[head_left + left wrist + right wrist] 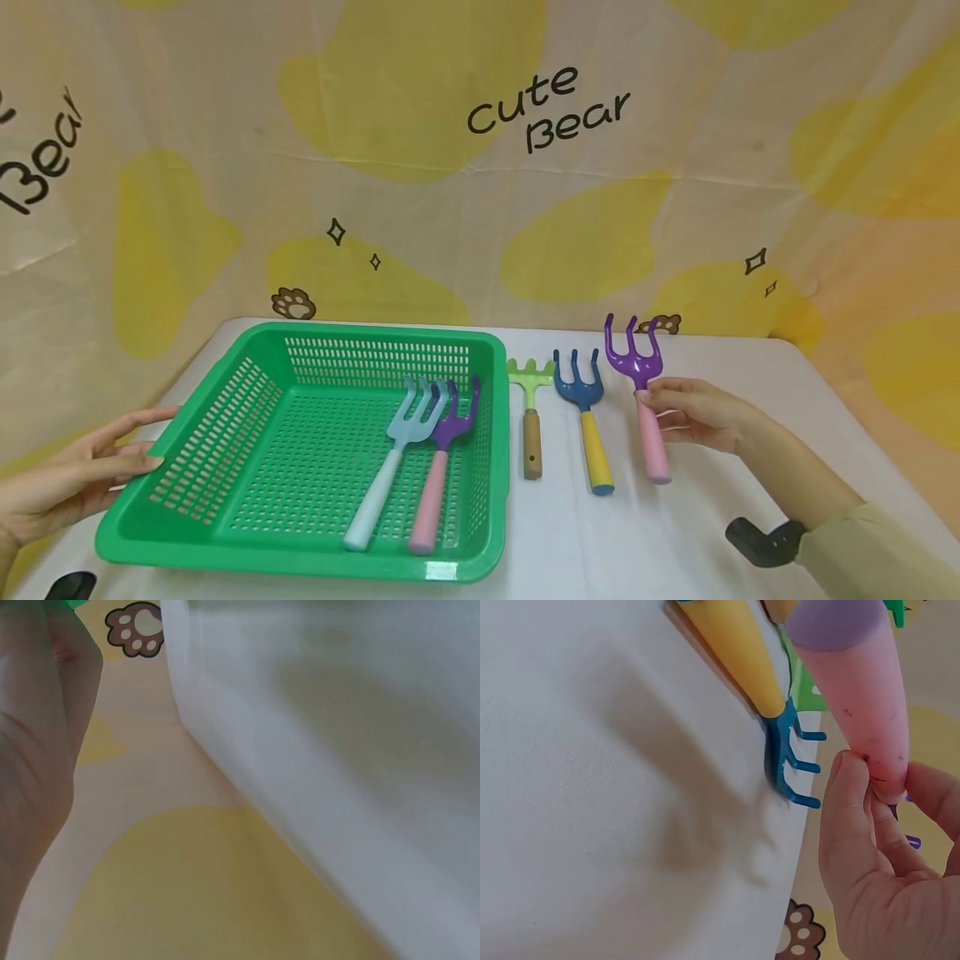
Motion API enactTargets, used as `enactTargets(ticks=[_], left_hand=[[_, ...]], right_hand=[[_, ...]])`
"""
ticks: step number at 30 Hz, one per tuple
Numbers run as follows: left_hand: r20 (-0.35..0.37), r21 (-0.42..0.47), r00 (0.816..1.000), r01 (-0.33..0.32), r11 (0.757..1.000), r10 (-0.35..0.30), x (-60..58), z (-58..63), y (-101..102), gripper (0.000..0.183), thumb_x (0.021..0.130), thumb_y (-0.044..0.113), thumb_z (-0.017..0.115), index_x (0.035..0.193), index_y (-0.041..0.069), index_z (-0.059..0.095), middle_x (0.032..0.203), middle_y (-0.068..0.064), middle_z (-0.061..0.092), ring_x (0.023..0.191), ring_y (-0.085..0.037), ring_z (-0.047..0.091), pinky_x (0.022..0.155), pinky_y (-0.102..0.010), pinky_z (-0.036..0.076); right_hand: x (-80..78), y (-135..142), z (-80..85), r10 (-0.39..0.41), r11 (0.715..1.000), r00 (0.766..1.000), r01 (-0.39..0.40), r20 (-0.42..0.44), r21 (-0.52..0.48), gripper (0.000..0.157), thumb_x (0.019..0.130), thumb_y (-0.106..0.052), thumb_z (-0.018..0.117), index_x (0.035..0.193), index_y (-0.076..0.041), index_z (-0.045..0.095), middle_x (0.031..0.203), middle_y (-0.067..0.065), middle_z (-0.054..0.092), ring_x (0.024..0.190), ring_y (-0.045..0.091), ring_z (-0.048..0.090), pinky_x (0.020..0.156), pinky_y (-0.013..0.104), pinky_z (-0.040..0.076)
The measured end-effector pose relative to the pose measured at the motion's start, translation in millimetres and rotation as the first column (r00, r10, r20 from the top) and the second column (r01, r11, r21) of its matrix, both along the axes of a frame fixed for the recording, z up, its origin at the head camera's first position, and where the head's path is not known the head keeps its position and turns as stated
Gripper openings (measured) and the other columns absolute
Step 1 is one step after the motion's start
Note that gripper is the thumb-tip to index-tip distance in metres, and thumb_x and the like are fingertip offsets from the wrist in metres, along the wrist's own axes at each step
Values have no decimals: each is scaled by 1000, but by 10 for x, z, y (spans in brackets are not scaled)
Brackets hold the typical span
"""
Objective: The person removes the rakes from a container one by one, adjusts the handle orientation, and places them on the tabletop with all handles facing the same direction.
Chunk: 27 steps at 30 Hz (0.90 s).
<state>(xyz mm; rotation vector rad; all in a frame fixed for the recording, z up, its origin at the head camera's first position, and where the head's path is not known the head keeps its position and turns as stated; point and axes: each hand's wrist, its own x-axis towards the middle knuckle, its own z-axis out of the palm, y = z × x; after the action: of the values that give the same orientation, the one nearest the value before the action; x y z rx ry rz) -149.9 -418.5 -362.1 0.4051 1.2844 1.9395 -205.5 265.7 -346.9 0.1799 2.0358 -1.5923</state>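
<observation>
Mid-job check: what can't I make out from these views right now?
Head view: some fingertips of the left hand, hidden by the rim of the green basket.
Head view: part of a prong of the purple-and-pink fork in the green basket, covered by the light-blue fork.
Left wrist view: the left hand's fingertips, cut off by the frame's edges.
Right wrist view: the prongs of the raised fork, mostly behind its handle and the right hand.

The basket (300, 567) looks like smooth, lightly glossy plastic. Right of the basket, the green fork (532, 425) has a matt wooden handle, the blue fork (591, 429) a smooth plastic-looking one, and the outermost fork (636, 368) a glossy head with a matt, flecked handle. Matt, creased cloth (465, 200) hangs behind the basket; the desk (555, 542) under it looks smooth.
</observation>
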Motion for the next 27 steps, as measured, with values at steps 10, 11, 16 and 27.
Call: enactTargets(ticks=[10,11,16,27], left_hand=[[-6,-5,1000,-1,1000,1,1,1,-3,63,99,-7,15,137,35,44,125,-3,56,111,-25,57,94,-42,47],[-7,-6,1000,-1,1000,1,1,1,-3,63,99,-7,16,137,35,43,125,-3,56,111,-25,57,94,-42,47],[-10,-19,1000,-4,1000,4,-3,6,-12,63,100,-6,16,137,36,43,125,-2,56,110,-25,57,93,-41,47],[-6,-12,1000,0,1000,0,-1,-1,-9,63,100,-6,16,138,36,43,125,-2,55,110,-25,57,94,-41,47]], right_hand=[[-4,21,-97,-19,1000,1000,19,22,-9,47,93,-26,58,124,5,40,99,6,54,90,21,54,78,30,54],[-7,23,-108,-18,1000,1000,18,24,-5,48,93,-26,58,125,5,40,99,6,54,90,21,54,78,30,54],[-20,28,-162,-33,999,999,32,35,4,52,93,-26,59,127,6,38,101,7,53,90,21,54,79,31,54],[-15,64,-248,-69,997,996,67,55,35,47,93,-23,58,125,6,41,100,8,54,90,22,52,77,29,54]])
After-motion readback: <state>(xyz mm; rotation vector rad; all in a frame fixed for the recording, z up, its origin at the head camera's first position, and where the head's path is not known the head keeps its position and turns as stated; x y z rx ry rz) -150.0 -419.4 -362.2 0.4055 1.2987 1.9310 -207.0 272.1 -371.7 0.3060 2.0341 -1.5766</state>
